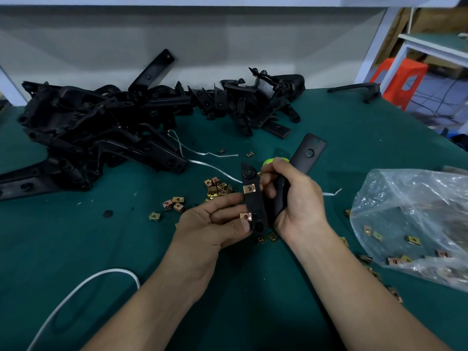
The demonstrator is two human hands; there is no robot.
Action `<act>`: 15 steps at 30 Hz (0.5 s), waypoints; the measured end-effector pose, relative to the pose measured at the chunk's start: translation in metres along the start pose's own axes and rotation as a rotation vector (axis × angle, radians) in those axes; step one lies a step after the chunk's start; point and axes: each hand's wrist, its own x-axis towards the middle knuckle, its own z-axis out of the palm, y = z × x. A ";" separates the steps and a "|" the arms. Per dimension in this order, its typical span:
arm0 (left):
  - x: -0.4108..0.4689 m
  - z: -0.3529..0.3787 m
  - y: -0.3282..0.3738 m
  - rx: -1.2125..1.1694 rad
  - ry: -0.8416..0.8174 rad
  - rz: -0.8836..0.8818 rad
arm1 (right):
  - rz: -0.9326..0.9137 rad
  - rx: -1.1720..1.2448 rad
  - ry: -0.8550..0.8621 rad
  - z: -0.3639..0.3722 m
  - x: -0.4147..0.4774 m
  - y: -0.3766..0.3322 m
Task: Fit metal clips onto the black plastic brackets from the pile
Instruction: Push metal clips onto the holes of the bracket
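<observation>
Close head-worn view, angled downward

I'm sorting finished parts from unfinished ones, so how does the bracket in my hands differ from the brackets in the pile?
The held bracket carries two clips; the pile brackets show none that I can see. The held bracket is gripped off the mat by the left hand and right hand; the pile brackets lie tangled on the mat. Both are black plastic with round holes.
</observation>
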 end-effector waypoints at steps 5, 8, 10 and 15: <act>-0.001 0.000 -0.001 0.045 -0.039 -0.029 | -0.066 -0.071 -0.001 0.001 -0.003 0.000; -0.003 0.000 -0.002 0.134 -0.065 -0.015 | -0.142 -0.122 0.021 0.001 -0.004 0.001; -0.006 0.003 -0.004 0.203 -0.089 0.031 | -0.211 -0.174 0.028 0.003 -0.004 0.002; -0.010 0.010 -0.012 0.425 0.046 0.100 | -0.377 -0.285 -0.007 0.008 -0.009 0.011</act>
